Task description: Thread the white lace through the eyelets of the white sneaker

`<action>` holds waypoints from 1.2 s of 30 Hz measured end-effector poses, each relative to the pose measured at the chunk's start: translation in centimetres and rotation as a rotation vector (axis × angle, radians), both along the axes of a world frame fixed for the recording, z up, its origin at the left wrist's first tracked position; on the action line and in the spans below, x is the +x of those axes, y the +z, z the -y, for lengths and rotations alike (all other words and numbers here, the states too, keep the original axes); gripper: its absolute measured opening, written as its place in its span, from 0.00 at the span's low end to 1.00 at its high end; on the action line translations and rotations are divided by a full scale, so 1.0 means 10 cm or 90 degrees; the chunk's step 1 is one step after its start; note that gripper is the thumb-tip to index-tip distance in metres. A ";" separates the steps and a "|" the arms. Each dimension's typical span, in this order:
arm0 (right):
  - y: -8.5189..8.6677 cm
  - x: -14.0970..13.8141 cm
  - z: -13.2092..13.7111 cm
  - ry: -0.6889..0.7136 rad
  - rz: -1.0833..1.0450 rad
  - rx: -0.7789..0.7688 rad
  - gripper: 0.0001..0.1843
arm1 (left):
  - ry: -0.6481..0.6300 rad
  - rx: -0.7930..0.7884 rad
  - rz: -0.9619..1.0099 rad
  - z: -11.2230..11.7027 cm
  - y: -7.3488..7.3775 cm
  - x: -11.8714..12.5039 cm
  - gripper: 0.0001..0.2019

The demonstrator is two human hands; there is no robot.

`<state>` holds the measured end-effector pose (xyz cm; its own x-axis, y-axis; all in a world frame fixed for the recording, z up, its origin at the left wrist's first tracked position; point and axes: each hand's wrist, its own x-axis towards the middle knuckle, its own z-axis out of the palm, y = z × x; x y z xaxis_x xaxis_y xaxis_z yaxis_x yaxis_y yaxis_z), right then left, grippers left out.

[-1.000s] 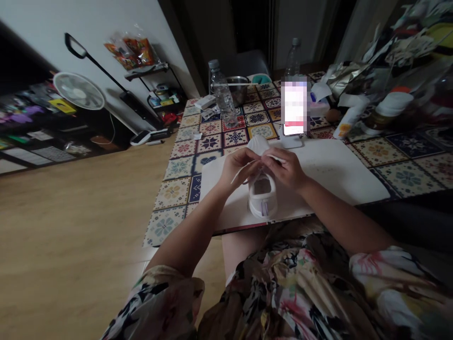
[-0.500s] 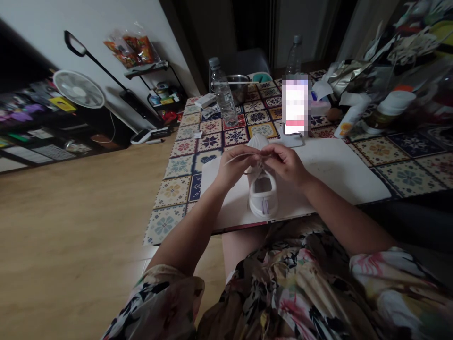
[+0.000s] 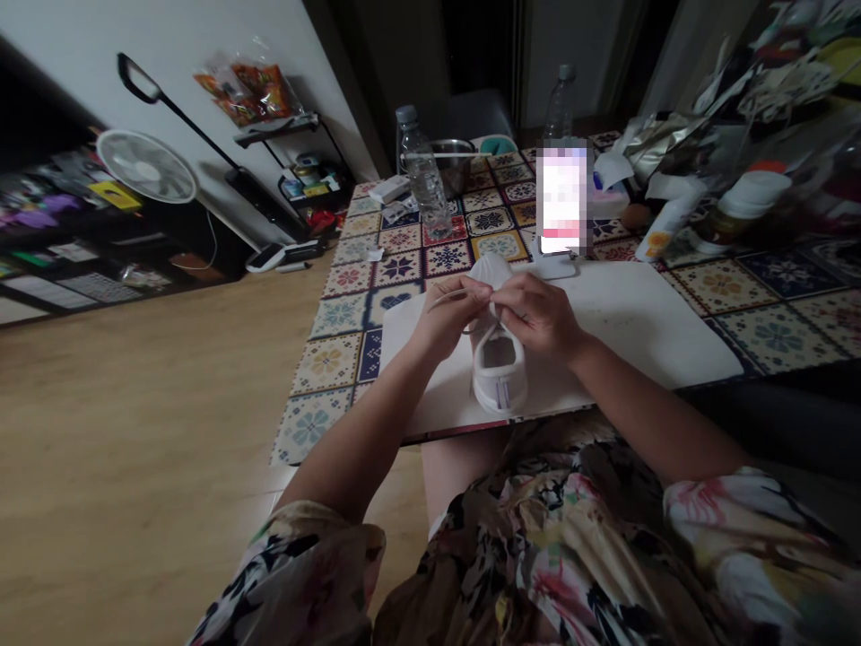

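A white sneaker (image 3: 499, 381) rests on a white board (image 3: 639, 314), its heel toward me and its toe pointing away. Above the tongue, my left hand (image 3: 452, 309) pinches a pale shoelace (image 3: 447, 298), whose loose length trails across the fingers to the left. My right hand (image 3: 538, 309) meets it from the other side, fingers closed on the lace close to the left fingertips. Both hands cover most of the lacing, so how the lace runs there is hidden.
A lit phone (image 3: 563, 202) on a stand is behind the board. Plastic bottles (image 3: 425, 175) and a metal pot (image 3: 454, 166) stand farther back on the patterned tablecloth (image 3: 329, 359). At right are a white tube (image 3: 669, 224), a brown jar (image 3: 730, 220) and clutter.
My right hand has turned and its fingers have curled in more over the lace. The left hand stays nearly in place, still pinching, and the sneaker has not moved.
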<state>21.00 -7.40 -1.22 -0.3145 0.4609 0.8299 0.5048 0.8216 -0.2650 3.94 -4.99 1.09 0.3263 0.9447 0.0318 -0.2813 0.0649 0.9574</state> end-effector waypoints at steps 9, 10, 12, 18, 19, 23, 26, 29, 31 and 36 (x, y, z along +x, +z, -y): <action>-0.02 0.01 -0.02 -0.027 0.030 0.065 0.08 | 0.011 -0.001 -0.005 0.00 0.03 0.01 0.16; -0.02 0.00 -0.02 -0.023 0.027 0.057 0.07 | 0.015 0.003 -0.017 0.01 0.03 0.01 0.16; -0.01 -0.01 -0.01 -0.007 0.006 0.019 0.06 | 0.020 0.005 -0.039 0.01 0.03 0.00 0.16; 0.10 0.01 -0.04 0.092 -0.258 -0.229 0.10 | 0.025 -0.004 0.049 -0.10 0.01 -0.02 0.14; 0.12 0.03 -0.06 0.109 -0.323 -0.277 0.12 | 0.037 0.001 0.071 -0.13 0.01 -0.04 0.14; 0.20 0.13 -0.11 0.198 -0.488 -0.443 0.14 | 0.040 -0.012 0.108 -0.26 0.04 -0.14 0.15; 0.25 0.24 -0.09 0.334 -0.511 -0.560 0.16 | -0.040 -0.086 0.096 -0.31 0.06 -0.25 0.15; 0.27 0.36 -0.08 0.479 -0.444 -0.713 0.18 | -0.146 -0.156 0.031 -0.37 0.08 -0.39 0.15; 0.27 0.42 -0.08 0.533 -0.369 -0.822 0.17 | -0.204 -0.160 -0.018 -0.41 0.09 -0.48 0.14; 0.23 0.42 -0.11 0.601 -0.276 -0.947 0.17 | -0.318 -0.111 -0.097 -0.43 0.06 -0.57 0.14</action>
